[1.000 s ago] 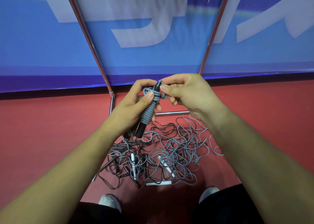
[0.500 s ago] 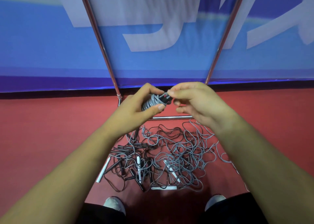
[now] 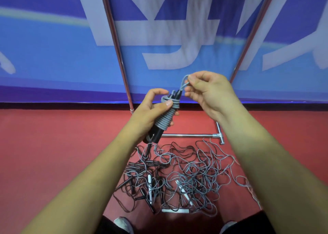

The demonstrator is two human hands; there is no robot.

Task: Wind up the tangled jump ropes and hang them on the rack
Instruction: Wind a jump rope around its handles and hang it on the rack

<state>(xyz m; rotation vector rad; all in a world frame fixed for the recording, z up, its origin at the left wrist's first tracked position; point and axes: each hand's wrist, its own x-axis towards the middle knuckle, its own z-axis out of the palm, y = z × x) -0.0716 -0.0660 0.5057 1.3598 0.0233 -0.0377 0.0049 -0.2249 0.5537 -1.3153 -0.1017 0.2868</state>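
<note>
Right hand [image 3: 207, 91] higher now, wound jump rope [image 3: 166, 117] diagonal, up-right.

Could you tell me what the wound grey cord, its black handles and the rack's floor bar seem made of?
The grey cord is probably PVC or rubber-coated line: smooth, matte, bending into tight even coils. The black handles look like hard plastic, slightly glossy with a highlight. The rack bar is metal tube, apparently chromed: bright and reflective.

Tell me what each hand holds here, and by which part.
The left hand grips the wound rope bundle around its coiled middle; the right hand pinches the loop at its top.
</note>
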